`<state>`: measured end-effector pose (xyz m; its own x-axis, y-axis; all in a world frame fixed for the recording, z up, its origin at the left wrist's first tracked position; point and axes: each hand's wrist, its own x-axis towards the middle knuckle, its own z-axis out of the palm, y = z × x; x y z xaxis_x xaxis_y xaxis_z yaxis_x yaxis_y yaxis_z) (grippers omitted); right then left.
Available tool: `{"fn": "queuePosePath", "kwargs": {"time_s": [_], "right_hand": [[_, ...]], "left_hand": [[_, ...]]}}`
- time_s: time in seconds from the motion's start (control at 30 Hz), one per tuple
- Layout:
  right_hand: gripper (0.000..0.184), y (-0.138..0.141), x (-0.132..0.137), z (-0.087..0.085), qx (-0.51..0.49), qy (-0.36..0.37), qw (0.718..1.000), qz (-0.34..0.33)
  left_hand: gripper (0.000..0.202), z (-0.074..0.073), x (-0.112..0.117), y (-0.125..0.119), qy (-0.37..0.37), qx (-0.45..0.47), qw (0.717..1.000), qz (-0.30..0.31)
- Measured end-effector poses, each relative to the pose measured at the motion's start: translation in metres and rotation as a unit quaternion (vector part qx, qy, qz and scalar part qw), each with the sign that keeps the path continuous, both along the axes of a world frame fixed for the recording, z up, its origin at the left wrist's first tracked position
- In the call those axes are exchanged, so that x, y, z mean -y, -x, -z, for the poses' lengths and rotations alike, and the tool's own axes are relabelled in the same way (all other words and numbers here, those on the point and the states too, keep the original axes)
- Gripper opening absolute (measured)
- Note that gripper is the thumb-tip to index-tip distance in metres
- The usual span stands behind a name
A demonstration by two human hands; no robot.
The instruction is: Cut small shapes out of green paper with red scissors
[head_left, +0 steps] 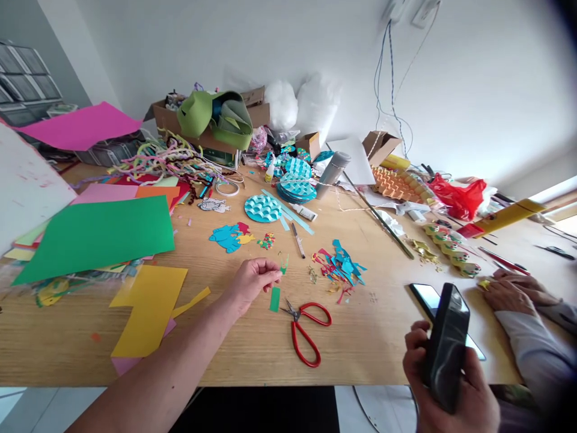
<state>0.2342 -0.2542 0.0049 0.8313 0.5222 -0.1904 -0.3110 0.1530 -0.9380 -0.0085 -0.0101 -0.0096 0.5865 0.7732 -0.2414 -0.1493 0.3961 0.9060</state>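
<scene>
The left hand (258, 279) is over the middle of the tabletop (216, 361), its grip closed, thumb and forefinger pinched together on a thin green paper scrap (283, 269); the exact outline of the scrap is too small to tell. The right hand (455, 385) is at the near right edge, its grip wrapped around a dark phone (445, 346), fingers on one side and thumb on the other, the phone tilted upright. A green paper rectangle (274, 299) lies flat just below the left fingertips. Scissors with red handles (307, 329) lie beside it, tips toward the rectangle, handles spread. Beyond the left hand are blue fish cut-outs (225, 239), touching red and yellow ones, with a small heap of multicoloured bits (266, 241) just beside them. A pen (298, 240) lies between that heap and a loose pile of blue, red and yellow paper trimmings (342, 264). To the left, a cut yellow sheet (151, 310) lies near a large green sheet (103, 234), which rests on stacked papers. A second phone (424, 294), screen up, lies on the tabletop, partly hidden behind the held one. At the far right, a co-worker's hands (514, 293) rest at a small yellow piece (484, 284).
</scene>
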Motion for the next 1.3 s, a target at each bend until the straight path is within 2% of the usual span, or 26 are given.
{"fn": "queuePosePath", "kwargs": {"time_s": [0.07, 0.17, 0.33, 0.6, 1.0, 1.17, 1.3], "right_hand": [[0.037, 0.020, -0.015, -0.002, -0.103, -0.043, 0.993, 0.030], [0.040, 0.043, -0.036, -0.004, -0.176, -0.091, 0.980, -0.002], [0.050, 0.052, -0.051, -0.001, -0.238, -0.078, 0.967, -0.053], [0.058, 0.058, -0.063, -0.009, -0.211, -0.050, 0.974, -0.068], [0.063, 0.055, -0.062, -0.009, -0.193, -0.028, 0.976, -0.095], [0.075, 0.052, -0.055, -0.009, -0.192, -0.010, 0.978, -0.077], [0.079, 0.042, -0.048, -0.009, -0.202, 0.045, 0.977, -0.051]], "left_hand": [[0.026, 0.001, 0.000, 0.000, 0.002, 0.002, 1.000, -0.001], [0.026, 0.002, -0.002, 0.001, 0.003, 0.002, 1.000, -0.003], [0.026, 0.001, -0.003, 0.002, 0.006, 0.004, 1.000, -0.006], [0.024, -0.006, -0.002, 0.004, 0.001, 0.013, 1.000, 0.000], [0.024, -0.005, -0.002, 0.004, -0.006, 0.009, 1.000, -0.003], [0.024, -0.005, -0.002, 0.004, -0.006, 0.007, 1.000, -0.001], [0.024, -0.005, -0.002, 0.004, -0.007, 0.005, 1.000, 0.000]]}}
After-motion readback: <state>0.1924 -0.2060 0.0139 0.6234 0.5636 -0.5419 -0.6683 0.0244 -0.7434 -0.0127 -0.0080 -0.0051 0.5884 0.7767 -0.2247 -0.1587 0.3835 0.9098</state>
